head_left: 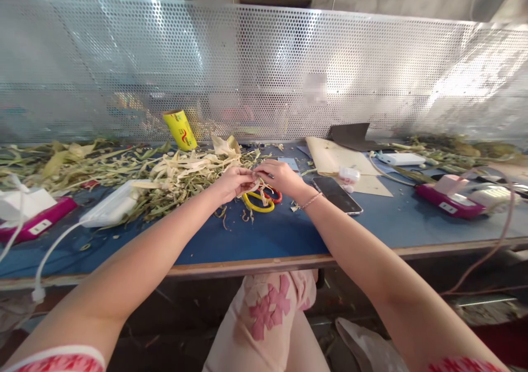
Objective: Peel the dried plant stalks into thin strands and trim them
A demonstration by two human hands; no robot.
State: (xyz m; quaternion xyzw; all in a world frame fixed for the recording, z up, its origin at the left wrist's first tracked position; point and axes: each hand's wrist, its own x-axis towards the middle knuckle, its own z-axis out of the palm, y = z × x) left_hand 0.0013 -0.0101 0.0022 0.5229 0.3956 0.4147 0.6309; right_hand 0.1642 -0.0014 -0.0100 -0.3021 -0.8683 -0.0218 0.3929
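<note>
As both hands meet above a blue table, the left hand (236, 184) and right hand (281, 175) pinch a dried husk strip (260, 188) between their fingertips, directly over yellow-and-red-handled scissors (259, 202), beside a heap of dried husks (181, 177).

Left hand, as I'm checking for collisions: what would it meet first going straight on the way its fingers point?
Most likely the right hand: its fingers lie just ahead of the left hand's fingertips. Depth is unclear, so whether they already touch can't be told.
</note>
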